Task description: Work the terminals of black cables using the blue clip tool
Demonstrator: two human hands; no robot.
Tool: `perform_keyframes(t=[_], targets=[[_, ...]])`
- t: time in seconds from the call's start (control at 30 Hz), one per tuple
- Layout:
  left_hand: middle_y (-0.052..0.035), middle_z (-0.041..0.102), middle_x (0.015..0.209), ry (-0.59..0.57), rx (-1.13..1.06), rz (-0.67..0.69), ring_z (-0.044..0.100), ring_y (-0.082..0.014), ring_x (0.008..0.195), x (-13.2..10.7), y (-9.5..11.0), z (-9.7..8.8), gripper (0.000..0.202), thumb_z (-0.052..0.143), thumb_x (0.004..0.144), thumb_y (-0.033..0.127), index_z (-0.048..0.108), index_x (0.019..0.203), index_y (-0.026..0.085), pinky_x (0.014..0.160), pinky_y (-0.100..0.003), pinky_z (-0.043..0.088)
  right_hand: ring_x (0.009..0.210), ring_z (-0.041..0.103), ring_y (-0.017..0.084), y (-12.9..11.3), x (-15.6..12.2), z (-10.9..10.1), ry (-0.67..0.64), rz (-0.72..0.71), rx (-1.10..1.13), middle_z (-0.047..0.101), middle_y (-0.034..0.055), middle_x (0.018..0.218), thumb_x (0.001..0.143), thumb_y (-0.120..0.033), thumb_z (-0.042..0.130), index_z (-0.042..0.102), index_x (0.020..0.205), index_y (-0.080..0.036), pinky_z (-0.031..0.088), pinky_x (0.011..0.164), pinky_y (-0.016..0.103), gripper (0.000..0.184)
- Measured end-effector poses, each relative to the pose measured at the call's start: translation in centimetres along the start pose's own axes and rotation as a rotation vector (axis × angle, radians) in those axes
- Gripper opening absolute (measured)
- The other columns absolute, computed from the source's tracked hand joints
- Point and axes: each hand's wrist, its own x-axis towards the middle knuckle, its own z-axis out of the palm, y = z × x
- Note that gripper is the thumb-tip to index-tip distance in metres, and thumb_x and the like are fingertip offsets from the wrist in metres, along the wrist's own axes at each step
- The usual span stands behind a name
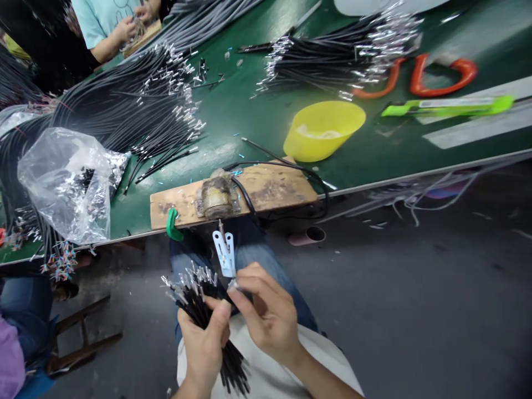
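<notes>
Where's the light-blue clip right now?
Head view, lower half, left of centre: the light-blue clip is between the cylindrical device on the wooden board and the right hand.

From my remote seat I saw left hand [203,341] curled in closed grip, thumb [219,320] laid on top, angled forward and rightward; wrist [193,385] low, near bottom edge of view. Right hand [270,316] held just beside, thumb and forefinger pinched together, other fingers bent; bare right forearm [326,379] slanted in from lower right
</notes>
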Motion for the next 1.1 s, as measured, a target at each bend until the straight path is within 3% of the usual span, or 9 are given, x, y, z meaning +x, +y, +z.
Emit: perform_keyframes(t=[0.07, 0.17, 0.27, 0.4, 0.53, 0.7, 0.83, 0.97, 1.1], targets=[[0.0086, 0.034, 0.033, -0.030, -0.014, -0.050, 0.029, -0.0048, 0.026, 0.7, 0.4, -0.6, 0.036, 0.074, 0.057, 0.049, 0.055, 0.052, 0.018, 0.027, -0.019, 0.024, 0.060, 0.049, 0.013, 0.2, 0.1, -0.2, -0.032, -0.012, 0.010, 0.054, 0.0001, 0.065, 0.075, -0.004, 0.054, 0.055, 0.069, -0.018, 0.042, 0.061, 0.027, 0.015], [0.0057, 0.039, 0.030, -0.112, -0.006, -0.152, 0.036, -0.0071, 0.025, 2.5, 1.1, -1.8, 0.039, 0.083, 0.039, 0.043, 0.053, 0.040, 0.019, 0.025, -0.020, 0.030, 0.054, 0.048, 0.012, 0.6, 0.7, -0.7, -0.013, 0.101, 0.062, 0.052, -0.0010, 0.058, 0.076, -0.009, 0.055, 0.055, 0.062, -0.018, 0.040, 0.051, 0.023, 0.017], [0.0026, 0.048, 0.035, -0.027, -0.041, -0.103, 0.047, -0.0104, 0.033, 3.4, 1.6, -2.2, 0.040, 0.083, 0.035, 0.046, 0.053, 0.037, 0.019, 0.033, -0.022, 0.042, 0.054, 0.050, 0.012, 0.5, 1.6, -0.8, 0.006, 0.164, 0.094, 0.055, 0.0003, 0.060, 0.076, -0.015, 0.057, 0.061, 0.064, -0.018, 0.040, 0.048, 0.022, 0.013], [0.0021, 0.054, 0.039, 0.037, 0.014, -0.009, 0.052, -0.0112, 0.039, 2.0, 2.1, -0.9, 0.038, 0.085, 0.031, 0.041, 0.055, 0.037, 0.018, 0.041, -0.022, 0.046, 0.053, 0.051, 0.012, 0.3, 2.2, -0.5, -0.099, 0.171, 0.113, 0.056, 0.0008, 0.056, 0.075, -0.015, 0.057, 0.060, 0.058, -0.017, 0.042, 0.049, 0.023, 0.018], [0.0047, 0.052, 0.041, 0.112, -0.004, 0.059, 0.045, -0.0056, 0.037, 0.4, 2.2, 0.2, 0.029, 0.081, 0.050, 0.039, 0.061, 0.050, 0.019, 0.037, -0.016, 0.039, 0.049, 0.047, 0.012, 0.4, 1.7, -0.5, -0.184, 0.170, 0.058, 0.054, 0.0005, 0.051, 0.076, -0.016, 0.056, 0.058, 0.054, -0.017, 0.040, 0.047, 0.025, 0.023], [0.0048, 0.040, 0.029, -0.107, 0.037, -0.087, 0.032, -0.0065, 0.023, 1.3, 1.7, -0.2, 0.043, 0.078, 0.042, 0.055, 0.054, 0.039, 0.019, 0.023, -0.021, 0.024, 0.056, 0.050, 0.014, 0.8, 1.6, -1.0, -0.173, 0.183, 0.059, 0.056, 0.0021, 0.058, 0.083, -0.026, 0.054, 0.060, 0.060, -0.017, 0.041, 0.053, 0.026, 0.025], [0.0061, 0.039, 0.034, 0.021, 0.066, 0.038, 0.030, -0.0046, 0.029, 1.1, 1.7, 0.0, 0.041, 0.073, 0.056, 0.055, 0.057, 0.051, 0.018, 0.028, -0.019, 0.025, 0.062, 0.049, 0.015, 0.8, 1.8, -1.0, -0.281, 0.171, 0.093, 0.056, 0.0030, 0.065, 0.081, -0.041, 0.057, 0.062, 0.072, -0.018, 0.041, 0.055, 0.026, 0.026], [0.0072, 0.035, 0.035, -0.005, 0.123, 0.065, 0.027, -0.0040, 0.031, 0.4, 2.0, 0.3, 0.042, 0.070, 0.060, 0.055, 0.055, 0.052, 0.016, 0.031, -0.019, 0.022, 0.068, 0.048, 0.016, 0.8, 1.8, -1.0, -0.197, 0.146, 0.034, 0.059, 0.0047, 0.076, 0.079, -0.043, 0.061, 0.062, 0.092, -0.018, 0.040, 0.059, 0.027, 0.028], [0.0074, 0.036, 0.037, -0.050, 0.128, 0.027, 0.026, -0.0042, 0.032, 0.7, 2.0, 0.0, 0.040, 0.070, 0.062, 0.053, 0.056, 0.054, 0.016, 0.032, -0.019, 0.022, 0.067, 0.049, 0.017, 0.8, 1.8, -1.1, -0.283, 0.122, 0.095, 0.058, 0.0032, 0.069, 0.081, -0.044, 0.057, 0.062, 0.074, -0.018, 0.039, 0.064, 0.029, 0.027]])
